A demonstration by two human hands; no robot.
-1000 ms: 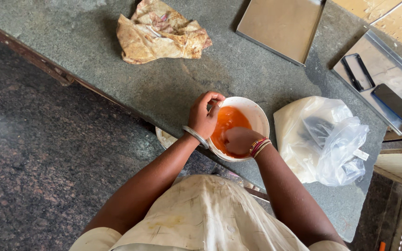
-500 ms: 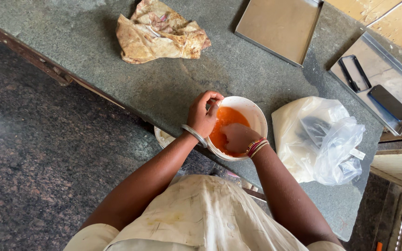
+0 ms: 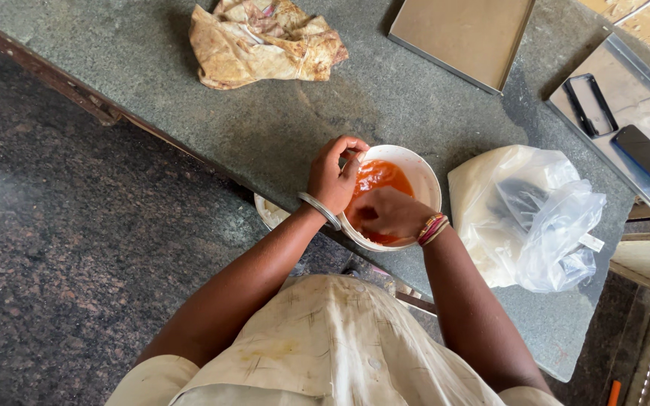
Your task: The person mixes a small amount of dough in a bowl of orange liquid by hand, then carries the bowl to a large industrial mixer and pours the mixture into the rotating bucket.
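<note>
A white bowl (image 3: 420, 171) of orange-red liquid (image 3: 382, 177) stands near the front edge of the grey stone counter (image 3: 152, 68). My left hand (image 3: 332, 177), a metal bangle on its wrist, grips the bowl's left rim. My right hand (image 3: 387, 213), with coloured bangles, reaches into the bowl with the fingers down in the liquid; what the fingers hold is hidden.
A crumpled brown cloth (image 3: 263, 42) lies at the back of the counter. A clear plastic bag (image 3: 530, 215) of white stuff sits right of the bowl. Two metal trays (image 3: 460, 31) lie at the back; the right one (image 3: 626, 90) carries two phones (image 3: 647, 155). A dark stone floor (image 3: 54, 248) lies left.
My hands stay at the bowl. The right hand has shifted slightly within the liquid.
</note>
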